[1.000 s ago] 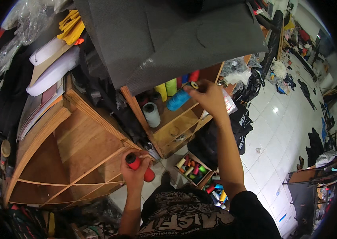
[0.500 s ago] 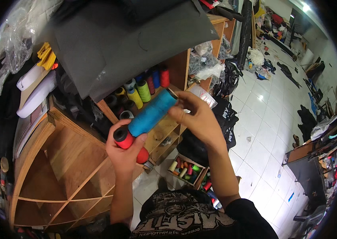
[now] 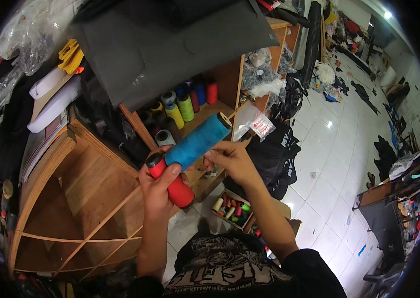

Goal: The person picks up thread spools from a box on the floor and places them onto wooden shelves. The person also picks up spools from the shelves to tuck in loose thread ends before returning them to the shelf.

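Note:
My left hand [image 3: 158, 186] is closed around two thread spools at once. One is a large blue thread spool [image 3: 197, 141], tilted up toward the right with its core end showing. The other, a red thread spool [image 3: 180, 192] with a dark top, slants across my palm under the thumb. Just below the blue spool's right side, my right hand [image 3: 229, 161] has its thumb and fingertips pinched together. Whatever is between them, perhaps a thread, is too fine to see. Behind, upright spools such as a lime green spool [image 3: 185, 108] and a yellow spool [image 3: 174, 115] stand in a wooden shelf.
A black sheet [image 3: 170, 44] overhangs the shelf. At lower left curves an open wooden rack [image 3: 96, 198]. On the floor sits a box of spools [image 3: 232, 211], near black bundles [image 3: 272, 156]. White floor tiles [image 3: 326, 174] stretch right, with scraps strewn farther off.
The blue spool has shifted slightly right, and the red one has turned so more of its side shows. My right hand has left the blue spool's end and dropped below it, fingers now pinched.

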Demonstrator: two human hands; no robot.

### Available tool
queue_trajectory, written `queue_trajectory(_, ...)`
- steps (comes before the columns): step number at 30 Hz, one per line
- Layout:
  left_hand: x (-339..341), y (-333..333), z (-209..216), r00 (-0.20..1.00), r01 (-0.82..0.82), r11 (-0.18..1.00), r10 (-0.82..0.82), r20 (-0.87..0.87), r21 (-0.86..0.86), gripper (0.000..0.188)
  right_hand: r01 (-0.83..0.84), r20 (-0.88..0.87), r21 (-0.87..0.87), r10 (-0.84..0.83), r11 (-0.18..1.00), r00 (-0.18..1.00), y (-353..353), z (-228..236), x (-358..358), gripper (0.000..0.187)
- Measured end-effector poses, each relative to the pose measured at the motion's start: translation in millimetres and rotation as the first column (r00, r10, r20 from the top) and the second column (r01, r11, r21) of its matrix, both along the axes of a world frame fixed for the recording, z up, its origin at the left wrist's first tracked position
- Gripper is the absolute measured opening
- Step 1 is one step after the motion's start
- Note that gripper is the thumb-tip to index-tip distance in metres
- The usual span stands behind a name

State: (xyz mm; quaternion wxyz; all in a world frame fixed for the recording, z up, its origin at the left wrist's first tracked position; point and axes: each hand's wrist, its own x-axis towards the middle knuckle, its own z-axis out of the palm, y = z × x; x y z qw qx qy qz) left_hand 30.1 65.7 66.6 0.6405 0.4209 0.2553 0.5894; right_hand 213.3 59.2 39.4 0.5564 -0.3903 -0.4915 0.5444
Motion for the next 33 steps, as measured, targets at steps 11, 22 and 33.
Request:
queue_trajectory(11,-7,-8,-14,0.663,-0.217,0.788,0.552,-0.506,0.576,0.04,-0.072,0.736,0.325,-0.204,0.943,0.645,-20,47,17,0.017)
queue_trajectory(22,-7,-14,-1,0.72,0.02,0.886,0.309,-0.621,0.463,0.041,-0.404,0.801,0.579,-0.402,0.708,0.445,16,76,43,0.012)
queue_trajectory(33,-28,8,-27,0.985,0.06,0.991,-0.039,-0.169,0.117,0.043,-0.152,0.514,0.375,-0.069,0.915,0.855,16,33,32,0.016)
